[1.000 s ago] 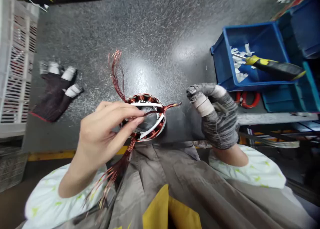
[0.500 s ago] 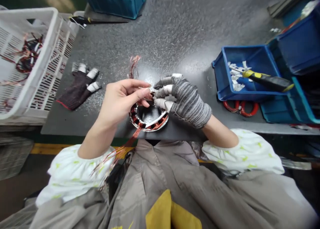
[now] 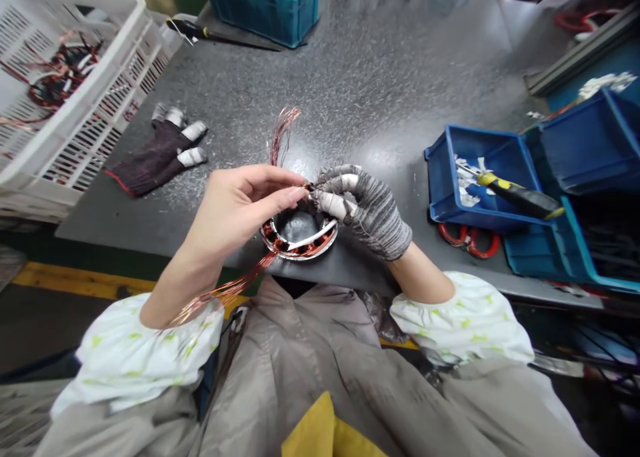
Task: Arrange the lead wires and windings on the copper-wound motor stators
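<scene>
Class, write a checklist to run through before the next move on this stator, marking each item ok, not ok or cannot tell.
1. Stator lying on the bench: ok.
2. Left hand and gloved right hand both at the stator: ok.
3. What the fingertips pinch: cannot tell, the fingers hide it.
4. Upper copper leads clear of the hands: ok.
5. Lower copper leads clear of the body: not ok, they trail over the bench edge beside the left forearm.
6. Screwdriver close at hand in the blue bin: ok.
</scene>
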The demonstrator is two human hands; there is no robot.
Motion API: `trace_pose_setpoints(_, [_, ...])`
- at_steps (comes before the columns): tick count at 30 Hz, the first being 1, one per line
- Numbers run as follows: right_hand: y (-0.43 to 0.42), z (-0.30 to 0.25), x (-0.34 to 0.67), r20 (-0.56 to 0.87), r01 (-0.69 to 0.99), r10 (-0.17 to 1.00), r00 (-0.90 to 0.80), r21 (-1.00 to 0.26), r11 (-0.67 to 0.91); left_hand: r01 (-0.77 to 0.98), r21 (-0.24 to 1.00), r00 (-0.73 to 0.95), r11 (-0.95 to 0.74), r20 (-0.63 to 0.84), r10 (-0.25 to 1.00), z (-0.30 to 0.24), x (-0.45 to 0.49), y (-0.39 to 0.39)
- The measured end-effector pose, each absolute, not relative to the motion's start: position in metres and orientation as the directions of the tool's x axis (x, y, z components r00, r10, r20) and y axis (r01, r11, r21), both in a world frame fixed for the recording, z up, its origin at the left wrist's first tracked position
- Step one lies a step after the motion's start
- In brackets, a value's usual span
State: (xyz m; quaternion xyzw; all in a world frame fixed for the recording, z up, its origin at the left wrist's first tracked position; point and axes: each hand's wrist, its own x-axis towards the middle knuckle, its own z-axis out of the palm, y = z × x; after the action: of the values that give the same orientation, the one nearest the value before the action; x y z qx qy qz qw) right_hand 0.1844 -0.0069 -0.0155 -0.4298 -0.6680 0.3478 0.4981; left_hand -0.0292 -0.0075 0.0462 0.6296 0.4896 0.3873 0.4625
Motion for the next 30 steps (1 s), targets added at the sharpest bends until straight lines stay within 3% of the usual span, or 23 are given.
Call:
trace_pose_setpoints(8, [-0.009,-0.022,0.191,0.455,0.210,0.878,-0.146,-0.853,0.477,0.276,0.956,0.261,-0.101,0.026,0.965,0.042,-0.037,-0.020])
trace_pose_setpoints(15, [0.000,-0.011,0.191,0.432,0.322,0.835,-0.341,-0.780,0.536,0.248,0.955,0.229,-0.164,0.106,0.968,0.029,-0.026,-0.013])
trace_pose_setpoints(18, [0.001,-0.010,0.189,0.470,0.381,0.826,-0.311,-0.735,0.562,0.195,0.973,0.217,-0.123,0.079,0.973,0.027,-0.024,-0.012])
trace_pose_setpoints(24, [-0.003,-0.018,0.188,0.414,0.286,0.873,-0.258,-0.831,0.478,0.142,0.984,0.206,-0.110,0.079,0.975,0.026,-0.025,-0.015])
trace_pose_setpoints(30, [-0.004,-0.016,0.185,0.479,0.303,0.845,-0.238,-0.790,0.533,0.129,0.984,0.213,-0.125,0.096,0.972,0.025,-0.024,-0.016])
